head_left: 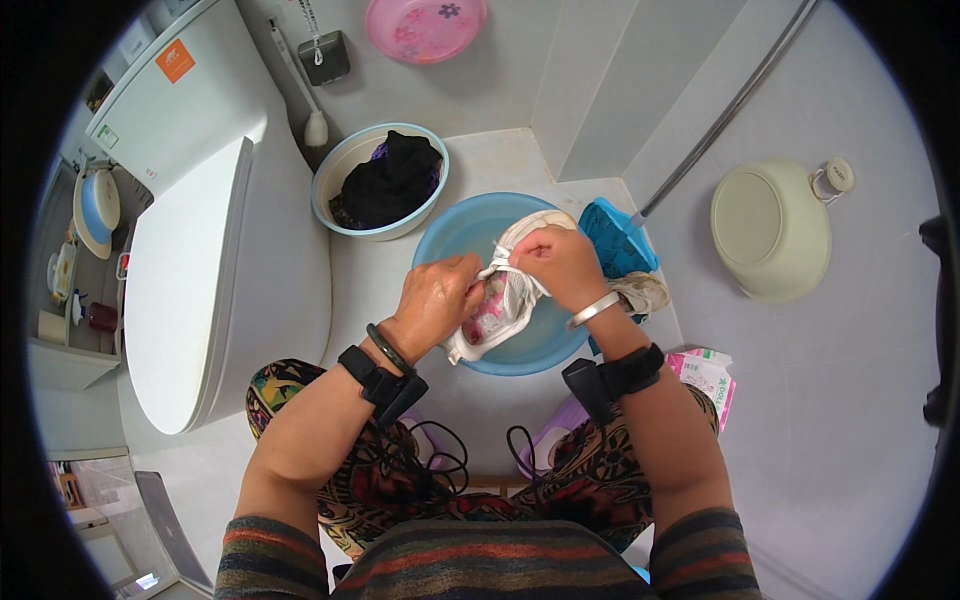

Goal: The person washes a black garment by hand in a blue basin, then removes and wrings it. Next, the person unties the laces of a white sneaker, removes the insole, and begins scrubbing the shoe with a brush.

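A white sneaker [520, 312] with a pink-patterned insole is held over a round blue basin [439, 228] of water, its heel toward me. My left hand [436, 298], wet and closed, grips the white shoelace [499, 262] at the shoe's left side. Thumb and fingers of my right hand [562, 265] pinch the same lace on the other side, above the shoe's tongue. The lace runs between both hands. Part of the toe is hidden behind my right hand.
Left of me stands a white toilet [185, 290]. A second basin [322, 205] with dark clothes [388, 182] sits behind it to the right. Beyond the blue basin's right side are a blue dustpan [612, 240], another shoe [645, 293] and a pink-white packet [706, 382]. A pale basin [768, 230] hangs on the right wall.
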Tool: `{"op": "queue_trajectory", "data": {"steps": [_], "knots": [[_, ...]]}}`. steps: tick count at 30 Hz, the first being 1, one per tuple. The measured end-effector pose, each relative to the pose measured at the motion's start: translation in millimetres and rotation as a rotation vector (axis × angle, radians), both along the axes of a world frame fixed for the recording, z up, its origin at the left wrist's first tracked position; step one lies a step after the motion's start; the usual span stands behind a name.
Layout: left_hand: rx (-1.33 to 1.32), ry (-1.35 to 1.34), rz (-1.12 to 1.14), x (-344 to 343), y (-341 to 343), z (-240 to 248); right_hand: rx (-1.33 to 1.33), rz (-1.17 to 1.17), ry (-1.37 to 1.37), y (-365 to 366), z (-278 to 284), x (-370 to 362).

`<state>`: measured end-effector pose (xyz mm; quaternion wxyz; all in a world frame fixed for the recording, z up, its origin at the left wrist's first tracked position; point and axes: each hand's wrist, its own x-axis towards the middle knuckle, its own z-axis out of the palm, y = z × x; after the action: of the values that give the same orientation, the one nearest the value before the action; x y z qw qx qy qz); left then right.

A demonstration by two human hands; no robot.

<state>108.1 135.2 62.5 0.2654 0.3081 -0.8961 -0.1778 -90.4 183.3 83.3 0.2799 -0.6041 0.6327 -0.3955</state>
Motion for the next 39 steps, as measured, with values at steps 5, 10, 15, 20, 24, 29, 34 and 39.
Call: {"op": "queue_trajectory", "data": {"steps": [5, 10, 15, 20, 24, 29, 34, 39], "knots": [[0.012, 0.019, 0.0, 3.0, -2.1, -1.6, 0.284, -0.052, -0.773, 4.7, 7.2, -4.9], [-0.008, 0.006, -0.007, 2.2, -3.5, 1.8, 0.161, -0.1, -0.88, 9.8, 16.7, 2.9], [-0.019, 0.097, -0.01, -0.7, -4.6, 13.3, -0.017, -0.156, -1.052, 9.3, 35.3, -10.4], [0.091, 0.188, 0.011, 1.1, -4.4, 19.6, 0.072, -0.014, -0.937, 14.3, 45.0, -13.7], [0.165, 0.192, 0.01, 4.0, -2.3, 18.7, 0.165, -0.066, -0.812, 13.7, 41.5, -18.6], [0.244, 0.141, 0.038, 5.0, -2.1, 18.0, 0.238, -0.113, -0.567, 10.9, 24.4, -27.4], [0.18, 0.164, -0.02, 3.3, -2.8, 19.2, 0.047, -0.053, -0.206, 9.3, 10.0, -28.8], [0.191, 0.182, -0.037, 2.5, -1.8, 19.0, 0.011, 0.018, -0.02, 13.6, 11.3, -25.2]]}}
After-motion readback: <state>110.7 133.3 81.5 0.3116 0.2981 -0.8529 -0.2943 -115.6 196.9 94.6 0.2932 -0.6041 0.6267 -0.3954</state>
